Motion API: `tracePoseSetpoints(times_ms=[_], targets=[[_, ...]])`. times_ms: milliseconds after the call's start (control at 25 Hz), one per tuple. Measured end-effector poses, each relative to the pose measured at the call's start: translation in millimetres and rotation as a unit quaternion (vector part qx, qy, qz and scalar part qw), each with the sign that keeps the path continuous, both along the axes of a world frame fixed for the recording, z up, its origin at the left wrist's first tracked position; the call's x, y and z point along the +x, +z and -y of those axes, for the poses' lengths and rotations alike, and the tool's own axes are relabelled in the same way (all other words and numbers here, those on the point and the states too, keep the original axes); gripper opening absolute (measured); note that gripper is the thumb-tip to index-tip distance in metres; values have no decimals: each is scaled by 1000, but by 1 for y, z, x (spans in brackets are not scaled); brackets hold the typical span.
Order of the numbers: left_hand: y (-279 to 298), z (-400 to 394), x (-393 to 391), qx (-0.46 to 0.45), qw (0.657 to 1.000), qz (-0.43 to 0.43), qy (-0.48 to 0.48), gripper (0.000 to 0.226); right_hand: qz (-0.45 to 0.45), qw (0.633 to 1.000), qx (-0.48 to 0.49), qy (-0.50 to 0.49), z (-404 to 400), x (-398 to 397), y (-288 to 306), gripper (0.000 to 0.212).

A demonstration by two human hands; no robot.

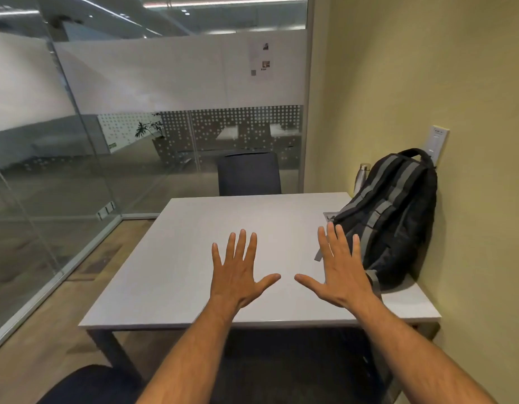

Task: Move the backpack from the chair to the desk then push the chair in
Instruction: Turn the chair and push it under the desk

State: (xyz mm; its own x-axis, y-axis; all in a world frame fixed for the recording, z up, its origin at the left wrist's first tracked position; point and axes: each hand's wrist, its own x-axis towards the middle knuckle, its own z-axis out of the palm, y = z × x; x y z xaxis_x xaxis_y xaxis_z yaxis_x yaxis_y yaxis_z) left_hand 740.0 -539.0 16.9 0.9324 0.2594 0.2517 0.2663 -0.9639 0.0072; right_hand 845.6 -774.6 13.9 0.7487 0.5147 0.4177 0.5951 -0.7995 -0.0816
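A black backpack (395, 223) with grey straps stands on the right side of the white desk (194, 258), leaning against the yellow wall. My left hand (238, 272) and my right hand (337, 269) are held flat above the middle of the desk, fingers spread, holding nothing. My right hand's fingertips are just left of the backpack, in front of its lower edge. A dark chair seat (89, 383) shows at the bottom left, below the desk's near edge; most of it is out of view or behind my left forearm.
A second dark chair (249, 174) stands at the far side of the desk. A metal bottle (361, 177) stands behind the backpack near the wall. Glass partitions run along the left and the back. A wall socket plate (437, 142) is above the backpack.
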Motion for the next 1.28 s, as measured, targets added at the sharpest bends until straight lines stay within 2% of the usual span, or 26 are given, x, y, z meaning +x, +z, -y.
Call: tracePoseSetpoints(times_ms=[200,360,560,1040,1280], targets=[[-6,-39,-113,6,999,-15,31,106,-17,998,18,56,-46,-95,-6,116],[-8,-63,-195,-12,998,-15,66,106,-29,995,-4,93,-79,-166,-10,115],[-8,-88,-299,-9,991,-23,132,117,-43,984,-26,172,-116,-244,-9,116],[-3,-112,-581,9,946,-11,323,115,-46,929,-76,360,-205,-459,-14,116],[10,-150,-688,0,930,15,367,109,-59,892,-56,445,-270,-563,-11,117]])
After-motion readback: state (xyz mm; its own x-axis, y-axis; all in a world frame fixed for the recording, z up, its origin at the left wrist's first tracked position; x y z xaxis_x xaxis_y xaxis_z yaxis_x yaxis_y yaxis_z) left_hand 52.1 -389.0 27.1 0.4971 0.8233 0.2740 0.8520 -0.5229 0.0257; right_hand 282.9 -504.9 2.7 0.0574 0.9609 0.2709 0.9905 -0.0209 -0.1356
